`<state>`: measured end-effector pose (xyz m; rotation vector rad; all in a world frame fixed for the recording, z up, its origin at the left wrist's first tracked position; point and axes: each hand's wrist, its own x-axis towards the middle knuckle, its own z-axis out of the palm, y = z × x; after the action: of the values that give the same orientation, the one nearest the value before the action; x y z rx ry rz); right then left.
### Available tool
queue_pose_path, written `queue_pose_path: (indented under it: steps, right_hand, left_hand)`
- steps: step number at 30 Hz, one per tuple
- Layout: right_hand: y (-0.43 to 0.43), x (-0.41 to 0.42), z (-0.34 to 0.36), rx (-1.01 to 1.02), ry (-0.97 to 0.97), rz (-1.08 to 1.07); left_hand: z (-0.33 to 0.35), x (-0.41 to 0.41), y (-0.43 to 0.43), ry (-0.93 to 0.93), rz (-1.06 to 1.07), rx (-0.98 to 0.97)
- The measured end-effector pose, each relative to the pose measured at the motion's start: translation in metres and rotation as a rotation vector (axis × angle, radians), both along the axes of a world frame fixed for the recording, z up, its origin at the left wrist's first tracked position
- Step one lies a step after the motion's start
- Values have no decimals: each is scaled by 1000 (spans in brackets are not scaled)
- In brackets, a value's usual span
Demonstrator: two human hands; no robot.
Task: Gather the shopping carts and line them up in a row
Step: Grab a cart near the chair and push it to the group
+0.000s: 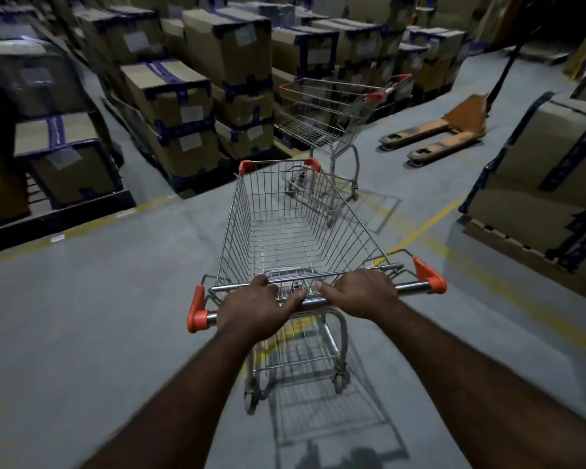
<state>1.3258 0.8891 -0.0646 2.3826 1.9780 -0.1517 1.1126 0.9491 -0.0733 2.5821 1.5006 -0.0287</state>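
An empty wire shopping cart (295, 211) with orange corner caps stands right in front of me on the grey floor. My left hand (256, 308) and my right hand (361, 291) both grip its chrome handle bar (413, 286), close together near the middle. A second empty cart (329, 111) stands farther ahead, turned sideways, its handle toward the right. The front of my cart points at the second cart's lower frame, a short gap between them.
Stacks of taped cardboard boxes (176, 106) on pallets line the left and back. An orange pallet jack (444, 130) lies on the floor to the right. More boxes (542, 164) sit at the right. Yellow floor lines (420, 228) mark the aisle.
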Motion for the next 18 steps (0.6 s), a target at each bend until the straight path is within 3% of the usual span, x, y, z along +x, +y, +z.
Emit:
queue_pose_path:
  steps: [18]
  right_hand:
    - [299, 214, -3, 59, -18, 191]
  left_hand:
    - [6, 207, 273, 26, 119, -12]
